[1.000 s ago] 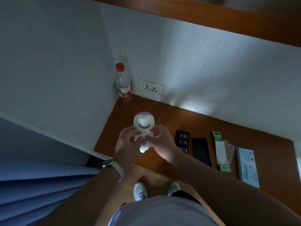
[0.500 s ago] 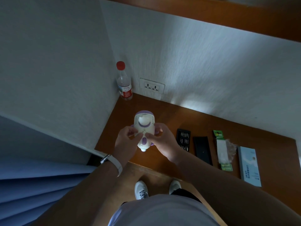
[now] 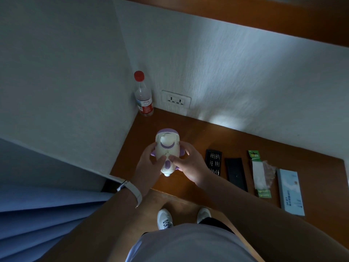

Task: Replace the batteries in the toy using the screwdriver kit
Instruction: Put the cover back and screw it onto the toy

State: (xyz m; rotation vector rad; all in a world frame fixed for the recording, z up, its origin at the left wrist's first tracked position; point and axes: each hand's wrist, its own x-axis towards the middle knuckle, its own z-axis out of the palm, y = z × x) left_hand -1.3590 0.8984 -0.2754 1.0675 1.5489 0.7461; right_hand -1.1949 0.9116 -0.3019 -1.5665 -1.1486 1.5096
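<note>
Both hands grasp the toy (image 3: 167, 148): left hand (image 3: 149, 164) curled round its left side, right hand (image 3: 190, 164) round its right, thumbs pressed on the white face near the middle. Toy held above the tabletop (image 3: 198, 132), near its left edge. Right of the hands, along the front edge: open bit tray (image 3: 213, 161), black lid (image 3: 236, 173), battery pack (image 3: 259, 174), pale kit box (image 3: 290, 191). Bottle (image 3: 143, 97) upright in back-left corner, wall socket (image 3: 176, 100) just beside. White watch (image 3: 132, 191) on left wrist.
</note>
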